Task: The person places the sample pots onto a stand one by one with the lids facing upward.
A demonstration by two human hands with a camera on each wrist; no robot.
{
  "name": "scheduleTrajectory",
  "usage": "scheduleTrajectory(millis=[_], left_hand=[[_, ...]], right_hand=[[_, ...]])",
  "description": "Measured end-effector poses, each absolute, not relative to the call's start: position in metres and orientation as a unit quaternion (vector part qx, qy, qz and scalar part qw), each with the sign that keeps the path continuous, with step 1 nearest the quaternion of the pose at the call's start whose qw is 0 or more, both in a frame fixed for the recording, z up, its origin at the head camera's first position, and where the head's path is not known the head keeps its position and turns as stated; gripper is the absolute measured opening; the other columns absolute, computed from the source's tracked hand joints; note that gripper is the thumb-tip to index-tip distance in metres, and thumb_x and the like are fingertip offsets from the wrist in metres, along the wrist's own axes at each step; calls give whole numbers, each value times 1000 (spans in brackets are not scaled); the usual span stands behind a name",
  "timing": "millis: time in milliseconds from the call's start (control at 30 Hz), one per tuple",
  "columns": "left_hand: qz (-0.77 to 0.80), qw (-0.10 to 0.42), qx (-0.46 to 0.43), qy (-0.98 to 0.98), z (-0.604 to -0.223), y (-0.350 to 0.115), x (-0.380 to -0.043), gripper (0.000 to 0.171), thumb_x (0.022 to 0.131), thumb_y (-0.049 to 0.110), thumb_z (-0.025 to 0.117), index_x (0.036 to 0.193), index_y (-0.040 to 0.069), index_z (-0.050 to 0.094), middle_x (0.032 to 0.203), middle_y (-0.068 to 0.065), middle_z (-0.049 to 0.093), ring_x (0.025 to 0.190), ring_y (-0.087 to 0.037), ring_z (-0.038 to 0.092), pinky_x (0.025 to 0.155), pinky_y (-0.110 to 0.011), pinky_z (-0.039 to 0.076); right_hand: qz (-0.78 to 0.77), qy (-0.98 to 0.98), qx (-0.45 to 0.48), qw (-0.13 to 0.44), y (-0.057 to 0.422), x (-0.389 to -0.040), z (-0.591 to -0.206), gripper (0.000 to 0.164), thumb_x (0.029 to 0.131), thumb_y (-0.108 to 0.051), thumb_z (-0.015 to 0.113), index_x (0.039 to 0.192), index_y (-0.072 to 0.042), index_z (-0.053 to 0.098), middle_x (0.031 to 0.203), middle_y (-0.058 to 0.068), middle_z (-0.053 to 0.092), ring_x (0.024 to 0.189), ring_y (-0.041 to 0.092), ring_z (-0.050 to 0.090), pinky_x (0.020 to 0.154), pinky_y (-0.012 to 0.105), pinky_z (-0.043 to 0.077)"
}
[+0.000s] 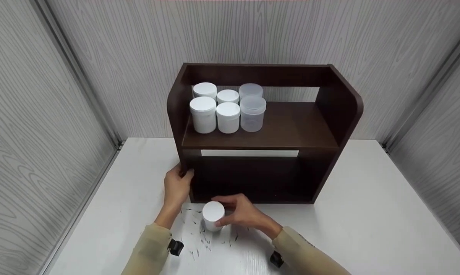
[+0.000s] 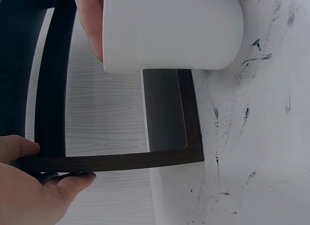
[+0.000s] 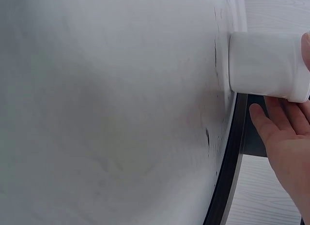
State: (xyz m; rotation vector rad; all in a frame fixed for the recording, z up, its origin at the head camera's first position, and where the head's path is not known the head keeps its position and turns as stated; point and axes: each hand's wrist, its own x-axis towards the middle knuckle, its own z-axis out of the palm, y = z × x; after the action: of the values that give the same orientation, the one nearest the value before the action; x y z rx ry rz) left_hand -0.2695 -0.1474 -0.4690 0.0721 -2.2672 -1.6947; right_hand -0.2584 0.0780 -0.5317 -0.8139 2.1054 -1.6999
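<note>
A white lidded jar stands upright just in front of the dark brown shelf unit, near its lower left corner. My right hand holds this jar from the right, thumb at the near side and fingers at the far side. In the left wrist view the jar looms close and partly covers the shelf. My left hand grips the unit's left side panel, with the thumb on one face and fingers on the other.
On the upper board, toward the left, stand several white jars and two translucent jars in two rows. Dark scuff marks streak the white table in front. Grey wood-grain walls enclose the back and sides.
</note>
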Motion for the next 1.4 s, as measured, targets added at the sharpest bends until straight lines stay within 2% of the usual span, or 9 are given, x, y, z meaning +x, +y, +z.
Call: scheduleTrajectory(millis=[233,500,733,933,1167,1400], left_hand=[[-592,154,24,-791,-466,-148,-270,43,103,7,58,140,-14,57,133,-31,65,127,-42,62,107,-52,51],[-605,136,14,-785,-468,-149,-268,47,104,8,57,146,-12,52,138,-29,62,129,-40,60,107,-50,51],[-605,135,12,-785,-468,-149,-268,48,105,9,57,148,-12,50,139,-29,62,130,-40,60,108,-49,51],[-600,145,16,-787,-468,-149,-268,45,104,8,58,144,-12,54,135,-30,64,128,-41,61,107,-51,51],[-595,150,16,-789,-469,-148,-269,44,104,6,57,143,-12,55,135,-30,64,128,-41,62,107,-52,51],[-600,149,18,-786,-469,-148,-269,45,104,6,58,144,-12,55,136,-30,63,128,-41,61,108,-51,51]], right_hand=[[-599,728,-293,162,78,-259,-531,71,77,-1,93,142,3,64,140,14,66,129,30,63,109,47,50],[-605,719,-291,177,78,-259,-535,72,77,0,92,143,3,62,141,14,65,127,25,64,106,37,54],[-615,713,-286,179,77,-258,-534,71,76,4,92,141,6,63,136,14,69,124,22,67,107,44,53],[-620,711,-278,179,80,-258,-533,70,76,4,92,140,5,64,135,13,69,122,22,68,105,42,55],[-639,700,-263,179,87,-256,-530,70,75,6,91,139,9,63,136,15,69,123,25,67,108,48,52],[-648,698,-250,173,96,-252,-523,69,75,5,91,139,9,63,136,17,68,127,28,64,111,45,49]])
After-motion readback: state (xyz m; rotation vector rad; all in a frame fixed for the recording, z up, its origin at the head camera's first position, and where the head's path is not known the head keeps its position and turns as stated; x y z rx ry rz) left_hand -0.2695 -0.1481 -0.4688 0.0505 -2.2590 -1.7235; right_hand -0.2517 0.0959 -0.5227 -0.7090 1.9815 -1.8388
